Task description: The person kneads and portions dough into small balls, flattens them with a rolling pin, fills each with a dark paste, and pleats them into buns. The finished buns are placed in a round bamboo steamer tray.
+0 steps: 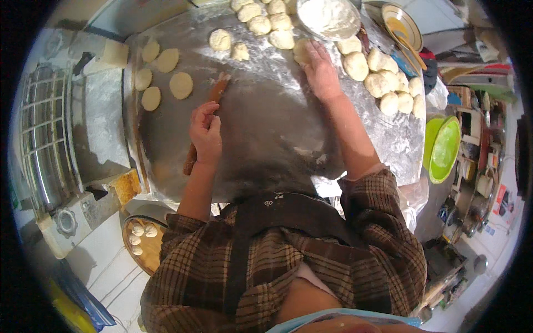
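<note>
My left hand [207, 127] is closed around a wooden rolling pin [217, 92] at the left middle of the floured metal worktop [266, 125]. Farther off, my right hand [320, 68] touches a piece of dough [300, 52], its fingers over the right side of it. Two dough pieces [220, 40] lie beyond the rolling pin. Several flat dough rounds [181, 85] rest at the far left. Groups of dough balls [259, 25] lie at the back and at the right [377, 85].
A metal bowl of flour [329, 18] stands at the back. A plate [402, 27] with a wooden utensil is at the back right, a green basin [444, 150] right of the worktop. A round wooden board [154, 254] with small dough pieces is lower left.
</note>
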The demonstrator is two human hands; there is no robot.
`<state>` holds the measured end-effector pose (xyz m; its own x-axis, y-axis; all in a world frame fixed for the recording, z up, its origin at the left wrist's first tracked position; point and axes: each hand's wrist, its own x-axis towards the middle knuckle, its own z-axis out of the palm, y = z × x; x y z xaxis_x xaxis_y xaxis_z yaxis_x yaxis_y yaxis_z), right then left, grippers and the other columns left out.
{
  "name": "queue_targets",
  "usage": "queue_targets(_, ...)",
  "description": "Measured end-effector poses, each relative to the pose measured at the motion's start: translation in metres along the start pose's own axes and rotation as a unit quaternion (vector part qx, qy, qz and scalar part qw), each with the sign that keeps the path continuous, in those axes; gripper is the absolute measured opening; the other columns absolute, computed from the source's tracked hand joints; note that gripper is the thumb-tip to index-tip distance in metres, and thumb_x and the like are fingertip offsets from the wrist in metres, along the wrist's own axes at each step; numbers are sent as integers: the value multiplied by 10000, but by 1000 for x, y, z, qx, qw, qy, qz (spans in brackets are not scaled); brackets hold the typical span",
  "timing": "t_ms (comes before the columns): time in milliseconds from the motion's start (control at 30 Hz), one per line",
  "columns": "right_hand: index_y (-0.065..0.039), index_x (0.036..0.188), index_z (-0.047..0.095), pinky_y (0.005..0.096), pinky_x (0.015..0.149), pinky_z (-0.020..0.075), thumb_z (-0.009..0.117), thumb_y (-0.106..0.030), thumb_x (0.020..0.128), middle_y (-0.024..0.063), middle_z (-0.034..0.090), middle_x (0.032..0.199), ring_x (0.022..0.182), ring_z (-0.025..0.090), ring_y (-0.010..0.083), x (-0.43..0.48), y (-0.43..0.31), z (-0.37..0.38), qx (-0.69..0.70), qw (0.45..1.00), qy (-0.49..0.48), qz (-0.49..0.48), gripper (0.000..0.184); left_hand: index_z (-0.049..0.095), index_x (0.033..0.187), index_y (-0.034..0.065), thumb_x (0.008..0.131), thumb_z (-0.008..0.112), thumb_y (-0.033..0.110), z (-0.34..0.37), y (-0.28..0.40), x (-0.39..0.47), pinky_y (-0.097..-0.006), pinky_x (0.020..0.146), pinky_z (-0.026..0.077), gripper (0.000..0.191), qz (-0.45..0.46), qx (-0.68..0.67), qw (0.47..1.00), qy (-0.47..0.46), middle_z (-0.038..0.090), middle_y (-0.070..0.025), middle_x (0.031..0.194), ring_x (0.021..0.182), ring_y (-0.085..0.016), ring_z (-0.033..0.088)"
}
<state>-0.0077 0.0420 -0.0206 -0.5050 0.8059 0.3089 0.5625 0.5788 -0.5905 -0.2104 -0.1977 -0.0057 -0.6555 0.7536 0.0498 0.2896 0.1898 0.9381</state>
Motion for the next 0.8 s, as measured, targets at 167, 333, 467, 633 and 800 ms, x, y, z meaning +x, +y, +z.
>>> queue_targets(167, -31, 1250, 515, 449, 1031, 355, 627, -143, 813, 201, 470, 1326, 1202, 444, 392, -14, -14, 7, -82, 996, -27, -9, 464, 606, 1087, 46, 807, 520, -75, -49, -13, 4, -275, 860, 443, 317, -40, 3, 998, 53, 587, -61, 1144, 981, -157, 566)
queue_targets(333, -35, 1217, 546, 437, 1011, 367, 646, -136, 797, 182, 502, 1285, 1165, 467, 377, -15, -59, 27, -70, 997, -18, -26, 443, 580, 1157, 24, 821, 530, -20, -79, -33, 24, -309, 890, 435, 342, -76, 47, 990, 106, 582, -93, 1144, 1009, -211, 562)
queue_targets(467, -56, 1240, 536, 426, 1026, 369, 659, -171, 802, 176, 500, 1301, 1191, 454, 371, 49, -101, 86, 42, 993, -47, -98, 469, 556, 1179, -7, 829, 592, 93, -70, -47, 71, -396, 927, 415, 366, -29, 198, 974, 108, 544, -166, 1153, 1052, -302, 526)
queue_targets(633, -82, 1190, 562, 432, 969, 417, 685, -188, 746, 169, 544, 1214, 1149, 483, 372, 111, -127, 137, -31, 984, -154, -88, 472, 547, 1154, -15, 817, 647, 231, -53, -44, 117, -447, 931, 398, 429, -86, 325, 939, 78, 504, -210, 1145, 1083, -355, 485)
queue_targets(800, -55, 1082, 587, 444, 907, 462, 652, -122, 707, 181, 578, 1092, 1068, 513, 393, 97, -129, 155, 4, 975, -177, -134, 387, 524, 1079, 10, 788, 698, 182, -54, -41, 115, -419, 872, 437, 380, -81, 243, 961, 102, 540, -181, 1074, 1002, -312, 533)
